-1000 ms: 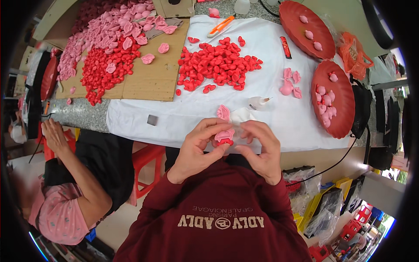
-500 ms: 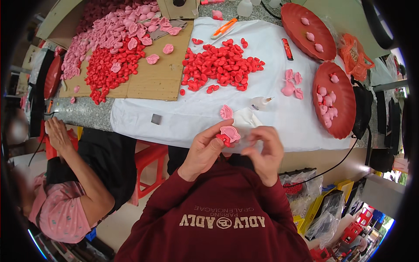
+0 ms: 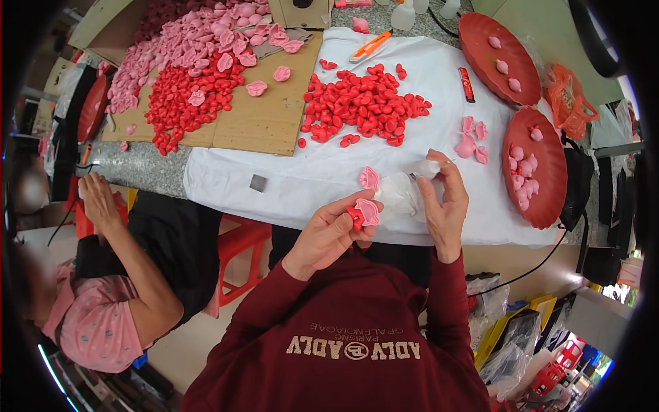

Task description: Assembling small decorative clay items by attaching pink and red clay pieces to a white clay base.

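Note:
Between the thumb and fingers of my left hand (image 3: 321, 237) is a pink molded plastic piece (image 3: 368, 212) with a hollow, rimmed face. A glossy red piece (image 3: 355, 217) sits against it in the same grip. My right hand (image 3: 449, 209) is closed around a small white squeeze bottle (image 3: 423, 169), tilted over the cloth. Just beyond the left hand lies another hollow pink piece (image 3: 369, 178). A crumpled white tissue (image 3: 398, 193) rests between the two hands, at the cloth's near edge.
Red pieces (image 3: 364, 103) are heaped on the white cloth (image 3: 288, 180). Cardboard (image 3: 264, 123) at left bears pink and red piles. Two red scalloped trays (image 3: 549, 206) hold pink parts at right. An orange cutter (image 3: 371, 47) lies at the back. A co-worker's arm (image 3: 137, 257) is at left.
My right hand has moved right and taken hold of the squeeze bottle, lifting it off the cloth. My left hand still holds the pink and red pieces. The whole view has shifted slightly.

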Action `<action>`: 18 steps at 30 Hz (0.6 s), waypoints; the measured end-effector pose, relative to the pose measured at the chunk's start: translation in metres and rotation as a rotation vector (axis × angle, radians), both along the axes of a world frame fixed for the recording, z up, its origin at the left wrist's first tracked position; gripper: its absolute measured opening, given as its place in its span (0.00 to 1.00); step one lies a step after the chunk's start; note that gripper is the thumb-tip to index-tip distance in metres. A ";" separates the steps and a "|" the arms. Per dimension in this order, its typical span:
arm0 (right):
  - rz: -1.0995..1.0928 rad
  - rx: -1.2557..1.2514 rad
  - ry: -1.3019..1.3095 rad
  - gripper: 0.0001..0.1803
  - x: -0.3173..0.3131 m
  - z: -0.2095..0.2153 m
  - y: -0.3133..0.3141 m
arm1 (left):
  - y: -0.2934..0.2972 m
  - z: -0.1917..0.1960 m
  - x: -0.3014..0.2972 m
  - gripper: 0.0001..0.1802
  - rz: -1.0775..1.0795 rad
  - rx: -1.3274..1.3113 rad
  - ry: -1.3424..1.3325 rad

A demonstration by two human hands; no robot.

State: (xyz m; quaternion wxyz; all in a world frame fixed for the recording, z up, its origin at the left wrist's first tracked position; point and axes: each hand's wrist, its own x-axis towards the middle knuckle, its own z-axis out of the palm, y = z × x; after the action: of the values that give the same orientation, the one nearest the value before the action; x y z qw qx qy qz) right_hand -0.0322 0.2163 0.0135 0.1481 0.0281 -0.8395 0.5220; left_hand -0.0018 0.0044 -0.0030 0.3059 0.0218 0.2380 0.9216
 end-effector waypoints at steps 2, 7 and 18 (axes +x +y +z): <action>0.034 -0.190 -0.009 0.17 0.007 0.006 -0.007 | 0.000 0.000 -0.001 0.30 0.012 0.011 -0.003; 0.079 -0.345 -0.081 0.20 0.034 0.024 -0.006 | 0.002 -0.001 -0.003 0.30 0.030 0.027 -0.021; 0.128 -0.463 -0.120 0.16 0.055 0.036 -0.007 | 0.007 0.001 -0.001 0.26 0.032 0.002 -0.032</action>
State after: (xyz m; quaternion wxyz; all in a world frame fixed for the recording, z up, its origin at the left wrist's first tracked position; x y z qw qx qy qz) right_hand 0.0226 0.2089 0.0491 0.0670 0.0153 -0.7014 0.7095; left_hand -0.0032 0.0110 -0.0024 0.2949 0.0038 0.2323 0.9269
